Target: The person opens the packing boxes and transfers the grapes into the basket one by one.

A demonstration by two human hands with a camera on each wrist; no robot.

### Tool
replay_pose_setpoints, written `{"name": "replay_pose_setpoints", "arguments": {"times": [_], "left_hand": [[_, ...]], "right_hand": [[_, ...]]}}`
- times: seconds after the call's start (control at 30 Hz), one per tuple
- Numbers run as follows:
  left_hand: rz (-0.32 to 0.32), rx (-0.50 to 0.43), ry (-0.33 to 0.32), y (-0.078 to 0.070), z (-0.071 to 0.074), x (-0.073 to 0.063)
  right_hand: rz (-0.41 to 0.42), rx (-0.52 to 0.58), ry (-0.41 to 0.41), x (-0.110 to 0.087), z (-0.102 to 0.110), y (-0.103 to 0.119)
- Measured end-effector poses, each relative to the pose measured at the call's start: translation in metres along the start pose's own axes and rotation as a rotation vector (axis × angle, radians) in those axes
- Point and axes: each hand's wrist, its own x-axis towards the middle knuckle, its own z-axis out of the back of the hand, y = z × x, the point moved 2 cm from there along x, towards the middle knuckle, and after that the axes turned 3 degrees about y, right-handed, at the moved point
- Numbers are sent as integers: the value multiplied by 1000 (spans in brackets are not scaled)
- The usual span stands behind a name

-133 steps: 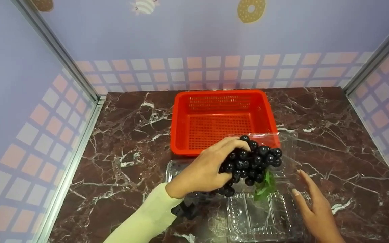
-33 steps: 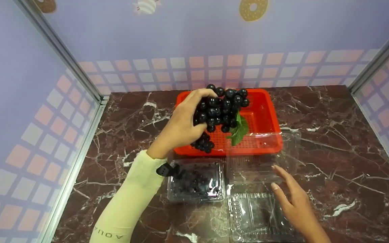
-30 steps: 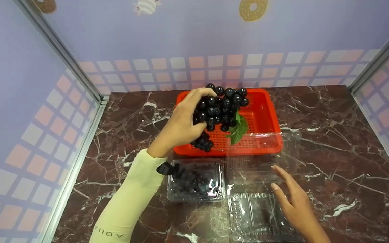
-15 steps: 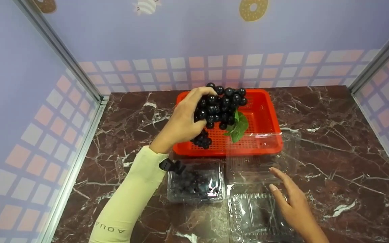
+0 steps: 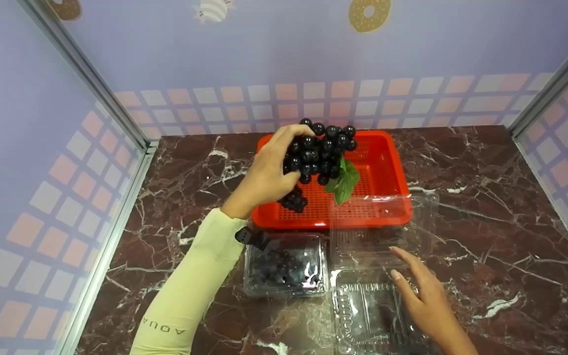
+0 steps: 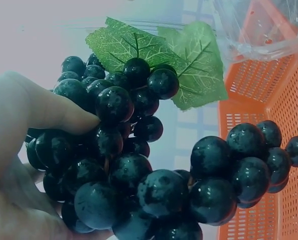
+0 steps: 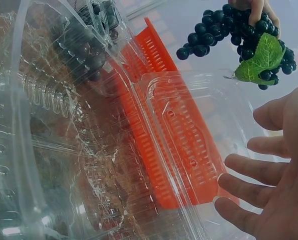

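My left hand (image 5: pixel 270 170) grips a bunch of dark grapes (image 5: pixel 321 153) from its left side, held up over the red basket (image 5: pixel 402 197). Green leaves (image 5: pixel 344 185) hang from the bunch; the left wrist view shows the thumb pressed among the grapes (image 6: pixel 113 105). My right hand (image 5: pixel 427 301) has its fingers spread and holds nothing, over the right side of an open clear plastic clamshell box (image 5: pixel 368 315). The raised lid (image 5: pixel 382 236) of that box stands in front of the basket and overlaps its near right corner.
A closed clear box (image 5: pixel 286 266) with dark grapes inside sits left of the open one, in front of the basket. Patterned walls (image 5: pixel 284 59) enclose the marble counter (image 5: pixel 486 207) at the back and both sides.
My left hand has carried the grapes from above the boxes back and left to over the basket, then crept slightly further up. My right hand has moved left, over the open box.
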Motion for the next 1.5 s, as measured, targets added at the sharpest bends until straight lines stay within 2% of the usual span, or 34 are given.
{"name": "replay_pose_setpoints", "arguments": {"times": [0.4, 0.67, 0.97, 1.13, 1.5], "left_hand": [[48, 14, 4, 11, -2, 6], [19, 31, -11, 15, -3, 10], [51, 50, -3, 24, -7, 14], [53, 47, -4, 32, -9, 16], [66, 30, 3, 45, -14, 18]], "right_hand": [[14, 2, 7, 0, -2, -1], [12, 11, 19, -1, -3, -1], [58, 10, -16, -1, -4, -1], [26, -14, -3, -2, -5, -1], [-14, 13, 48, -3, -8, -3]]}}
